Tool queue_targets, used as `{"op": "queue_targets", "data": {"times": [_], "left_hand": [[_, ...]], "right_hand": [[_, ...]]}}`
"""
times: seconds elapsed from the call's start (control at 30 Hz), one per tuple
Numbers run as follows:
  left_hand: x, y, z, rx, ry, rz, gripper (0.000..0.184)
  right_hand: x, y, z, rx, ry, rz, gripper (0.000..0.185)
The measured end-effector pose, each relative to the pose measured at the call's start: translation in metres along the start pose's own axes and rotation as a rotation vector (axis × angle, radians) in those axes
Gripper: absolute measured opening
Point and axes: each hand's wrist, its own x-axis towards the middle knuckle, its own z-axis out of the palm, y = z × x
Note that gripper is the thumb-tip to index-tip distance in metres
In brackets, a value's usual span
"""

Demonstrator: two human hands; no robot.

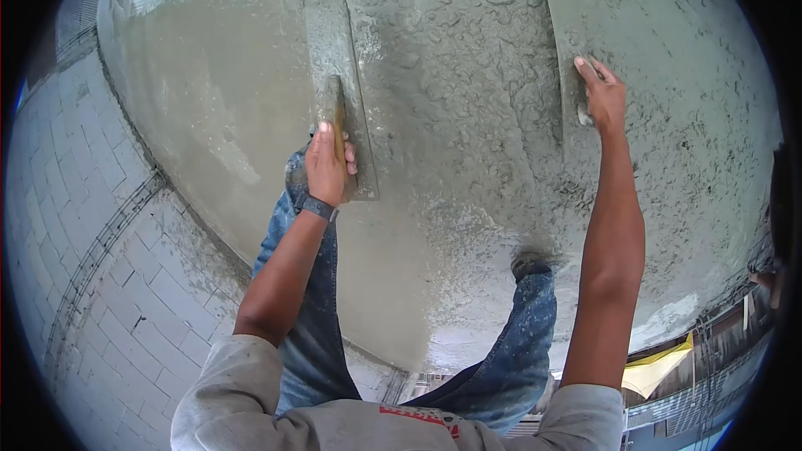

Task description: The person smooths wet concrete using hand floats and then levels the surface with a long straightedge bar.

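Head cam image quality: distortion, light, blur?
Head view: strong fisheye, corners black, edges of the cement surface and blockwork bowed, thin red line at the left border. Head view, light: mostly diffuse; pale patch upper left, glare or material unclear. Head view, focus: left hand and long trowel fairly crisp; detail softer towards the dark right rim.

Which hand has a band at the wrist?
The left hand, gripping the trowel: dark band at its wrist. The right hand has a bare wrist.
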Motion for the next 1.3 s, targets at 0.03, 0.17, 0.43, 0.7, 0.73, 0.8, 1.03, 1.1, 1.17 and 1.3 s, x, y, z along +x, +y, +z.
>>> {"op": "queue_targets", "data": {"times": [0.03, 0.17, 0.43, 0.7, 0.73, 0.8, 1.03, 1.1, 1.17, 1.3], "left_hand": [[0.0, 0.005, -0.001, -0.015, 0.016, -0.021, 0.051], [0.004, 0.015, -0.008, -0.009, 0.016, -0.012, 0.05], [0.006, 0.036, -0.018, -0.055, -0.154, -0.026, 0.044], [0.032, 0.078, -0.053, -0.052, -0.239, -0.127, 0.041], [0.037, 0.085, -0.059, -0.093, -0.236, -0.135, 0.041], [0.051, 0.102, -0.076, -0.114, -0.189, -0.15, 0.043], [0.097, 0.16, -0.141, -0.294, -0.06, -0.157, 0.045], [0.107, 0.167, -0.158, -0.336, -0.026, -0.155, 0.046], [0.121, 0.171, -0.177, -0.377, 0.017, -0.172, 0.046], [0.148, 0.179, -0.214, -0.542, 0.126, -0.213, 0.047]], "right_hand": [[0.001, 0.002, 0.021, -0.043, -0.076, -0.005, 0.062], [-0.042, 0.031, 0.113, -0.122, -0.254, -0.075, 0.063], [-0.22, 0.134, 0.09, 0.365, 0.497, 0.35, 0.053], [-0.192, 0.139, 0.156, 1.045, 0.598, 0.505, 0.043], [-0.185, 0.114, 0.172, 0.991, 0.57, 0.465, 0.043], [-0.169, 0.08, 0.201, 0.884, 0.51, 0.37, 0.043], [-0.083, -0.041, 0.312, 0.396, 0.233, 0.178, 0.056], [-0.052, -0.084, 0.359, 0.35, 0.049, 0.17, 0.055], [-0.032, -0.14, 0.431, 0.251, -0.047, 0.121, 0.05], [0.001, -0.214, 0.583, 0.127, -0.266, 0.021, 0.048]]}}
